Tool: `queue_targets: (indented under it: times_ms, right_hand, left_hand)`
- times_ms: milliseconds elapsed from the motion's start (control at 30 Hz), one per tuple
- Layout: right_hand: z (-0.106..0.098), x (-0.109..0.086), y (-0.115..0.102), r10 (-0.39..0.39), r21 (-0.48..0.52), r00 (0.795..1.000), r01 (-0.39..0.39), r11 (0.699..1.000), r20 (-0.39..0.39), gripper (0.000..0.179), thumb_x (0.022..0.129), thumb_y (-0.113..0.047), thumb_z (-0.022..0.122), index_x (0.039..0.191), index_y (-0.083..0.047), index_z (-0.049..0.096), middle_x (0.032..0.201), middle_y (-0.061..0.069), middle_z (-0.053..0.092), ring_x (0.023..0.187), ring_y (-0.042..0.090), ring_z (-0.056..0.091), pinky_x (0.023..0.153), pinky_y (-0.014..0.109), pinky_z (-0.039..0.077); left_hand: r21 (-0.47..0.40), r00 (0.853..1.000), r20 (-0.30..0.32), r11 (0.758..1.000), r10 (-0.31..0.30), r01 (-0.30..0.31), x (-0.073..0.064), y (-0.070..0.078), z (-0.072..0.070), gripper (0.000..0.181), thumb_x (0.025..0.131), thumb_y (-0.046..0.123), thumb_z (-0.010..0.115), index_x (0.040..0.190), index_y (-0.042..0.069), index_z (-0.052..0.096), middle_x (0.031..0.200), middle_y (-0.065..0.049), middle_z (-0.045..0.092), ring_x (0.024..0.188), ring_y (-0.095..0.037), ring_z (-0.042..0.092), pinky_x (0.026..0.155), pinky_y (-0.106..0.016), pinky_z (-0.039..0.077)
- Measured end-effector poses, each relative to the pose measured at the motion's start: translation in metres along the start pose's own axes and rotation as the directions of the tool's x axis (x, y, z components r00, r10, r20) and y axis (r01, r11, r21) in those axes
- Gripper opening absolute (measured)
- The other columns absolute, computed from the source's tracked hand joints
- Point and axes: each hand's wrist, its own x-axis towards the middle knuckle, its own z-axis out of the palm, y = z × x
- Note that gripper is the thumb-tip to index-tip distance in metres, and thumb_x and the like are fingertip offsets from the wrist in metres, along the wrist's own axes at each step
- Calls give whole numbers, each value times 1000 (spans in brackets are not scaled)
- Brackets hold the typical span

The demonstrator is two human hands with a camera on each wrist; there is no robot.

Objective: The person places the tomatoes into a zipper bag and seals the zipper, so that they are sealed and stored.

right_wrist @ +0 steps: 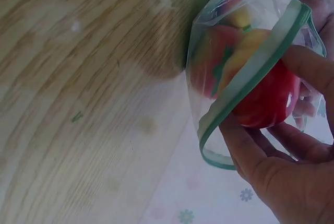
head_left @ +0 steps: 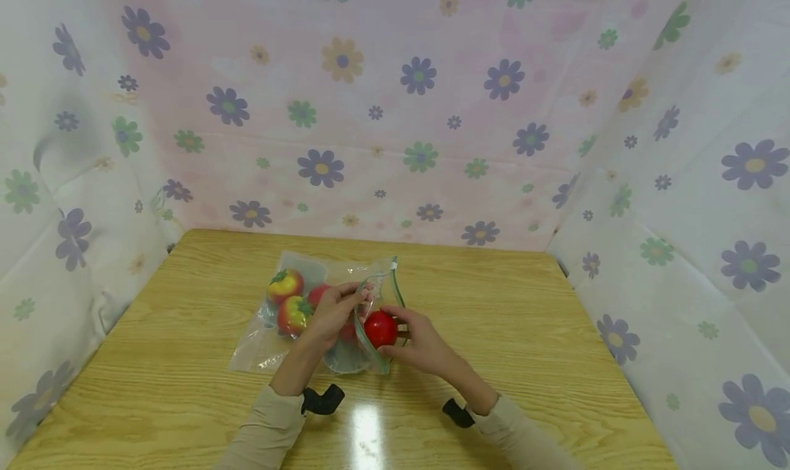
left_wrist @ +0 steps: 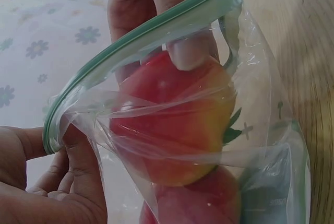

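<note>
A clear zip bag (head_left: pixel 253 361) with a green-edged mouth (left_wrist: pixel 130 41) lies on the table, holding several red-and-yellow fruits (head_left: pixel 286 285) with green leaves. My left hand (head_left: pixel 327 319) pinches the rim of the mouth between thumb and fingers, keeping it parted. With curled fingers and thumb, my right hand (head_left: pixel 426 343) grips another red-and-yellow fruit (head_left: pixel 380 329) at the mouth. In the left wrist view that fruit shows through the plastic, just above a second one in the bag. Part of the right hand's fingers reaches inside the rim.
The wooden table (head_left: pixel 506 319) extends around the bag on all sides. A flower-patterned cloth (head_left: pixel 382 113) hangs behind it and along both sides. Black wrist mounts (head_left: pixel 324 400) sit at both cuffs.
</note>
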Motion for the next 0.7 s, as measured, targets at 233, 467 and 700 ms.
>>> queue_targets:
  times_ms: [233,467,700]
  right_hand:
    - [6,5,0,21,-35,999,-22,999,-31,64,86,1,79,144,2,52,139,19,58,118,36,61,91,42,59]
    - [10,14,2,34,-70,992,-43,997,-122,65,85,-4,82,143,0,53,134,19,57,121,36,59,90,45,60]
    - [12,21,3,34,-131,995,-47,990,-98,68,83,-3,83,144,1,53,131,19,58,118,35,61,89,41,60]
  left_hand:
    - [5,1000,2,1000,-13,13,0,0,-1,31,106,7,54,129,-14,59,92,-7,69,70,-12,59,64,-19,53]
    - [13,999,-19,999,-39,40,-1,1,-1,31,106,8,54,131,-11,60,89,-2,68,70,-12,58,64,-19,53]
    - [38,997,-54,998,-53,55,-1,3,0,31,104,10,58,130,-8,62,91,-4,71,71,-10,61,64,-19,55]
